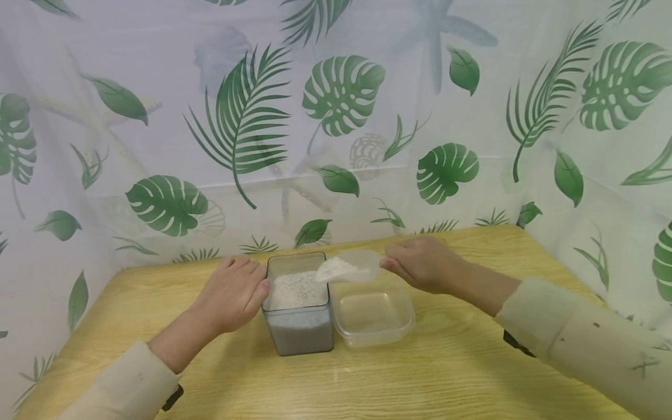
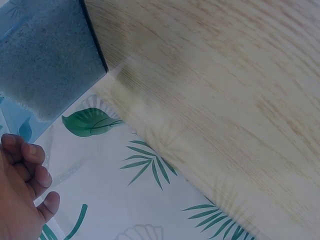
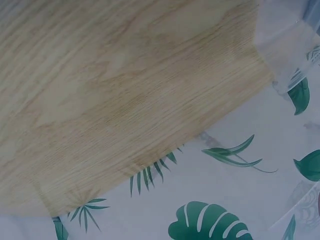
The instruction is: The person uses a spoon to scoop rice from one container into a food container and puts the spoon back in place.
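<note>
A clear, grey-tinted square container (image 1: pixel 304 338) holding white rice (image 1: pixel 296 291) stands on the table. My left hand (image 1: pixel 234 293) grips its left rim, thumb at the edge; in the left wrist view its curled fingertips (image 2: pixel 42 176) show beside the container's wall (image 2: pixel 52 60). With my right hand (image 1: pixel 427 265) I hold a translucent plastic scoop (image 1: pixel 367 263) by its right end. A heap of rice (image 1: pixel 335 268) lies in the scoop, which hangs over the container's right rim and a shallow clear plastic box (image 1: pixel 374 335). The right wrist view does not plainly show the right hand.
The shallow box stands right beside the rice container on a wood-grain table (image 1: pixel 472 361). A white cloth (image 1: pixel 336 157) with green leaf prints hangs behind the table and along both sides.
</note>
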`<action>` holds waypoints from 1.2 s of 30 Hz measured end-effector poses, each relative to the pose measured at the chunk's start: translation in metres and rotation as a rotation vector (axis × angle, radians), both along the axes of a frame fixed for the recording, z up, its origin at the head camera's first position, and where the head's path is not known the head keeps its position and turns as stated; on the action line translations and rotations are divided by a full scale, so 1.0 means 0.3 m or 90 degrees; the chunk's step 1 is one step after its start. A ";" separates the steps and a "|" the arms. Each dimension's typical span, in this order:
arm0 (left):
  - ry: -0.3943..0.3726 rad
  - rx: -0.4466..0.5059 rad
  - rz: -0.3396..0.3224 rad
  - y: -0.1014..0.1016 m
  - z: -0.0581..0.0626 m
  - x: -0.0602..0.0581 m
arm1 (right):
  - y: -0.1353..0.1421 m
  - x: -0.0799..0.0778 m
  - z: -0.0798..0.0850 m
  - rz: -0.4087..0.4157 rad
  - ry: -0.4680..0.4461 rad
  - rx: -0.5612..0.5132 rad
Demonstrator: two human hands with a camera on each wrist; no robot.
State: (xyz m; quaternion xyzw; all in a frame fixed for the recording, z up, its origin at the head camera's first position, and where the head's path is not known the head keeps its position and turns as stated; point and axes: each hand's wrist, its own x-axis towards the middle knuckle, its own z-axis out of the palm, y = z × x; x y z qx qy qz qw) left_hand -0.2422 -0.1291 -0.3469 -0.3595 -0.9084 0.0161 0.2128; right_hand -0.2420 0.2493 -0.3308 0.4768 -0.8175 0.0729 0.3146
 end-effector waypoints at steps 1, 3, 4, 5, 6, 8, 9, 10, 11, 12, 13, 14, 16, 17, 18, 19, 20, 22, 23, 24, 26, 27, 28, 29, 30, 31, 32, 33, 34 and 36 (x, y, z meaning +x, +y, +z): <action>-0.001 0.000 0.001 0.000 0.000 0.000 | 0.006 0.002 0.000 -0.008 0.002 0.001; -0.005 -0.001 0.002 0.000 0.001 0.000 | 0.019 0.006 0.000 -0.019 0.000 0.002; -0.006 -0.001 0.004 0.000 0.001 0.000 | 0.025 0.008 -0.001 -0.021 -0.002 0.001; -0.007 -0.002 0.004 0.001 0.002 0.001 | 0.032 0.009 -0.002 -0.021 -0.003 -0.001; -0.007 -0.003 0.005 0.001 0.002 0.001 | 0.039 0.011 -0.002 -0.022 -0.004 -0.003; -0.007 -0.004 0.004 0.001 0.002 0.001 | 0.054 0.013 -0.005 -0.021 -0.006 -0.008; -0.006 -0.004 0.004 0.001 0.002 0.001 | 0.061 0.013 -0.008 -0.023 -0.003 -0.007; -0.005 -0.004 0.004 0.002 0.002 0.001 | 0.068 0.013 -0.012 -0.024 -0.003 -0.007; -0.004 -0.004 0.003 0.002 0.003 0.002 | 0.075 0.014 -0.015 -0.025 -0.002 -0.006; -0.003 -0.004 0.003 0.002 0.003 0.002 | 0.081 0.015 -0.019 -0.027 0.001 -0.005; -0.003 -0.004 0.003 0.002 0.002 0.002 | 0.087 0.016 -0.024 -0.029 0.003 -0.005; -0.003 -0.004 0.002 0.001 0.003 0.003 | 0.092 0.017 -0.028 -0.029 0.005 -0.004; -0.003 -0.003 0.002 0.000 0.003 0.004 | 0.101 0.019 -0.037 -0.029 0.002 -0.002; -0.003 -0.002 0.002 0.000 0.003 0.004 | 0.105 0.021 -0.040 -0.028 0.000 0.000; -0.003 -0.001 0.003 -0.001 0.003 0.004 | 0.109 0.022 -0.045 -0.030 -0.002 0.002; -0.002 0.000 0.003 -0.001 0.002 0.004 | 0.112 0.023 -0.049 -0.032 -0.007 0.007; -0.002 0.000 0.003 -0.002 0.002 0.004 | 0.116 0.024 -0.055 -0.033 -0.012 0.013; -0.002 -0.001 0.004 -0.002 0.003 0.004 | 0.123 0.024 -0.066 -0.039 -0.022 0.029; -0.003 -0.002 0.005 -0.001 0.003 0.005 | 0.127 0.024 -0.072 -0.040 -0.028 0.036; -0.003 -0.003 0.006 0.000 0.004 0.005 | 0.131 0.023 -0.080 -0.041 -0.035 0.045; -0.005 -0.006 0.007 0.000 0.007 0.005 | 0.136 0.020 -0.091 -0.043 -0.046 0.062; -0.005 -0.007 0.007 0.000 0.008 0.005 | 0.138 0.018 -0.096 -0.044 -0.051 0.071; -0.006 -0.008 0.008 0.000 0.008 0.005 | 0.139 0.017 -0.100 -0.046 -0.054 0.079; -0.007 -0.010 0.009 0.000 0.008 0.006 | 0.140 0.017 -0.104 -0.051 -0.058 0.086; -0.007 -0.011 0.011 0.000 0.008 0.006 | 0.141 0.017 -0.108 -0.056 -0.060 0.094; -0.008 -0.012 0.011 0.000 0.009 0.006 | 0.141 0.017 -0.110 -0.063 -0.063 0.100; -0.009 -0.012 0.012 0.000 0.008 0.005 | 0.141 0.018 -0.111 -0.070 -0.067 0.105; -0.011 -0.012 0.012 0.000 0.008 0.005 | 0.140 0.019 -0.112 -0.079 -0.075 0.110; -0.012 -0.012 0.013 -0.001 0.009 0.005 | 0.139 0.020 -0.113 -0.089 -0.085 0.115; -0.013 -0.012 0.012 -0.001 0.009 0.005 | 0.135 0.022 -0.115 -0.111 -0.108 0.125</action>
